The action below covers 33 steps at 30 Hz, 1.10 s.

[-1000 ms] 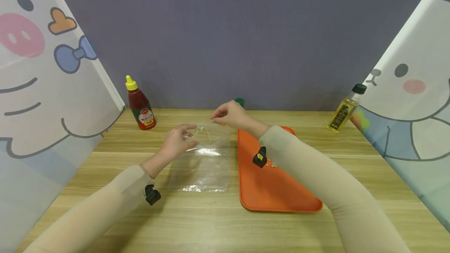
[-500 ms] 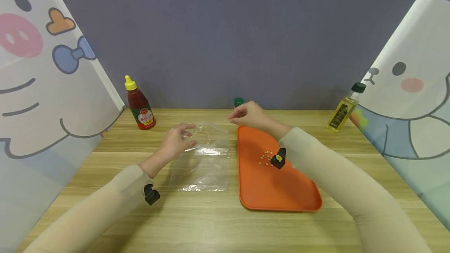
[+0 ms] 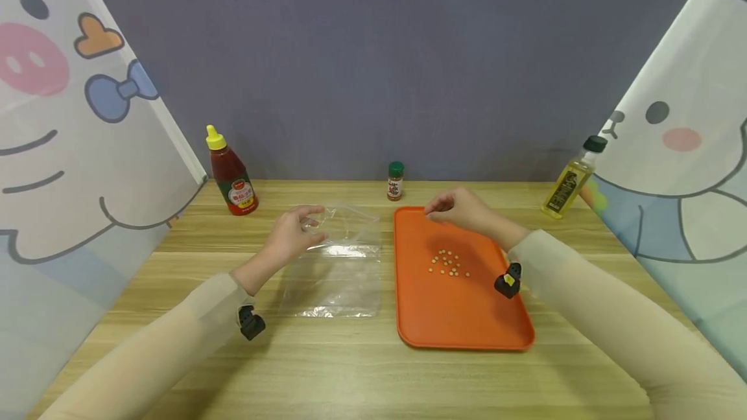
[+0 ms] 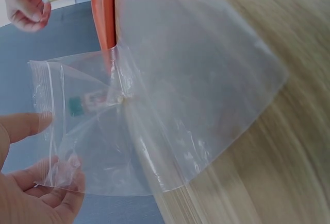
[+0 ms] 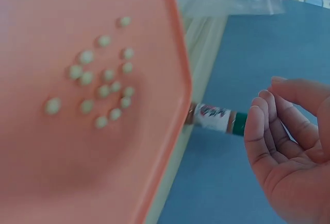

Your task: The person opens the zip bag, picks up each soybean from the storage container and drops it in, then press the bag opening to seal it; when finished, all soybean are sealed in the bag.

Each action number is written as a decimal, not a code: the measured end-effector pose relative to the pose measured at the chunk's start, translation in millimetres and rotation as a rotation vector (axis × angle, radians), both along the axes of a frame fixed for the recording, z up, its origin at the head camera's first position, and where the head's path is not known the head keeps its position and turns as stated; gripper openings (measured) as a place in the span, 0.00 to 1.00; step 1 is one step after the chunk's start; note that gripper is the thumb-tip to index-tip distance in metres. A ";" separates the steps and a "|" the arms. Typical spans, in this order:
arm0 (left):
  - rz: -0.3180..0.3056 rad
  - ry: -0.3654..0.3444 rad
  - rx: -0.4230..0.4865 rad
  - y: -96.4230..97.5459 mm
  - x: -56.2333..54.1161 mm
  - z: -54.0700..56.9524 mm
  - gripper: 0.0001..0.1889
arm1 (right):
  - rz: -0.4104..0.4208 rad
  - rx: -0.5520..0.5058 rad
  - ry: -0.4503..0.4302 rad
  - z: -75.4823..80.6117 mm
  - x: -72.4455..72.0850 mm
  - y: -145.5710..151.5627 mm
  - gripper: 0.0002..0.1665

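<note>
My left hand holds the top of a clear zip bag at its left side, with the thumb and fingers spread along the mouth. In the left wrist view the upper part of the bag is raised, and the rest lies flat on the table. One small pale bean shows at the fold of the bag. Over the far end of an orange tray is my right hand, its fingers loosely curled with nothing visible between them. Several round pale yellow soybeans lie scattered on the tray.
A ketchup bottle with a yellow cap stands at the back left. Behind the tray is a small spice jar with a green lid. An oil bottle stands at the back right, near the printed side panel.
My right hand has moved from above the bag's mouth rightward to over the tray, uncovering the spice jar and the beans. The left hand and bag have stayed in place.
</note>
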<state>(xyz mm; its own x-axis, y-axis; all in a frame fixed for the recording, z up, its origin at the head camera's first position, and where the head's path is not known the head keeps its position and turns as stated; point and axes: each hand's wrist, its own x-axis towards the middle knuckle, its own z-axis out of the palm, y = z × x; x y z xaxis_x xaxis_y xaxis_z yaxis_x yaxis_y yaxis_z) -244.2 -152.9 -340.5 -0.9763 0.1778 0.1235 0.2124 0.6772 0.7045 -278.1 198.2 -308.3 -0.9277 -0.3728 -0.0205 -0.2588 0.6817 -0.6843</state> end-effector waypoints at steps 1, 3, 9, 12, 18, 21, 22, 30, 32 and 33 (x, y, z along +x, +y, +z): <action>-0.001 -0.002 0.001 -0.1 0.1 0.0 0.31 | -0.002 0.000 -0.003 -1.6 1.0 3.8 0.09; -0.002 -0.008 0.001 -0.5 0.0 0.2 0.31 | -0.001 -0.002 -0.004 -4.9 3.2 11.5 0.10; 0.004 -0.006 0.007 -3.6 1.7 -0.1 0.30 | 0.009 -0.014 -0.042 -16.4 10.9 30.2 0.13; 0.008 -0.001 0.010 -4.3 2.4 0.3 0.30 | 0.003 0.022 -0.061 -24.6 15.2 39.0 0.13; 0.004 -0.004 0.024 -5.4 2.1 -1.5 0.30 | 0.003 0.050 -0.077 -41.3 21.9 52.0 0.10; 0.000 -0.005 0.033 -5.0 2.3 -2.1 0.30 | 0.010 0.011 -0.101 -49.2 22.6 55.1 0.09; -0.001 -0.006 0.034 -5.0 2.1 -2.2 0.30 | 0.010 0.000 -0.109 -51.4 22.7 55.4 0.08; -0.008 -0.014 0.028 -4.5 0.6 -2.1 0.30 | -0.022 0.035 -0.133 -62.9 22.9 51.8 0.07; -0.009 -0.015 0.021 -3.7 0.5 -1.6 0.30 | -0.027 0.038 -0.136 -64.6 22.5 51.9 0.06; -0.008 -0.017 0.018 -3.2 0.6 -1.2 0.30 | -0.026 0.037 -0.133 -64.9 22.5 52.0 0.06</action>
